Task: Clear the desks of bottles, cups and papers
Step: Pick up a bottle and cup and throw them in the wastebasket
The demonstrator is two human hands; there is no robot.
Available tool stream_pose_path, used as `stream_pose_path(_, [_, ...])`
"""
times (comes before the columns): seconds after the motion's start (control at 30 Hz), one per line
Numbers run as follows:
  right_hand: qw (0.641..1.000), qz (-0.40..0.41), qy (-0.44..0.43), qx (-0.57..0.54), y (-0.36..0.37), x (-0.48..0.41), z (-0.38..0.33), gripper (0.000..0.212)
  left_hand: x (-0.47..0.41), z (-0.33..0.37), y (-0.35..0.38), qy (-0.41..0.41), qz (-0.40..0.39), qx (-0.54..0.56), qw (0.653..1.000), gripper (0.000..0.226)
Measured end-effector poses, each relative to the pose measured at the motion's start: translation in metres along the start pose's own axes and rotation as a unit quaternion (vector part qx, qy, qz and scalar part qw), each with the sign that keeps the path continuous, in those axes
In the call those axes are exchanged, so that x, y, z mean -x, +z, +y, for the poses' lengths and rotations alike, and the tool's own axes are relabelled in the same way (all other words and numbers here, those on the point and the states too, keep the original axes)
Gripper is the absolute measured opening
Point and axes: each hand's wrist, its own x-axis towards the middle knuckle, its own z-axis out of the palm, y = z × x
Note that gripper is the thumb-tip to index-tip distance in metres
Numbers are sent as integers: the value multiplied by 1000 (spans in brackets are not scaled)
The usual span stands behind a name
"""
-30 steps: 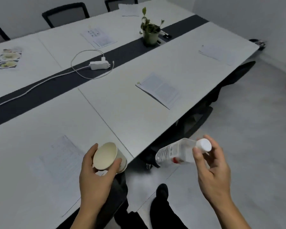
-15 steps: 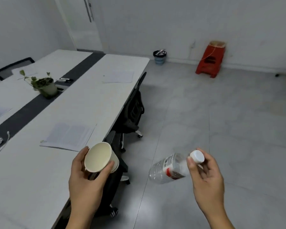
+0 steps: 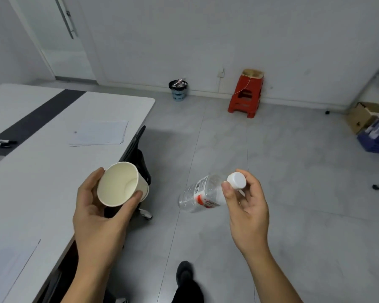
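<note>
1. The left hand [image 3: 96,215] grasps the paper cup [image 3: 120,184] at lower centre, above the desk [image 3: 42,171] edge. Too hard a squeeze could crush it.
2. The right hand [image 3: 247,206] pinches the clear bottle [image 3: 202,193] only near its white cap [image 3: 236,180]. The bottle hangs tilted over the floor and may slip.
3. With both hands full, the papers [image 3: 99,133] at centre left cannot be taken. The bin [image 3: 178,90] at upper centre is far away.

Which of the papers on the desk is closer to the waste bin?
The white stack near the far rounded corner of the desk, toward the bin. The other sheet lies at the near end, beside the left hand.
</note>
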Motion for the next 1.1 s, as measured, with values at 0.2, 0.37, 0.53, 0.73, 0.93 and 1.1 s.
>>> stream_pose_path(0.2, [997,0,-39,63,38,-170,12,31,-149,-14,119,16,-18,62,998,76])
stream_pose_path(0.37, [995,28,-56,84,46,-295,18,31,-253,-10,222,44,-70,55,995,76])
stream_pose_path(0.53, [995,72,-30,65,51,-416,74,32,-339,-45,329,68,-113,41,990,77])
stream_pose_path(0.73, [994,96,-39,37,64,-600,138,31,-462,-80,475,82,-124,20,989,73])
stream_pose_path(0.93, [996,71,-43,29,108,-795,154,32,-594,-76,583,79,-93,33,992,73])
stream_pose_path(1.1, [999,12,-35,26,163,-917,193,33,-690,-117,629,58,-38,-1,998,80])
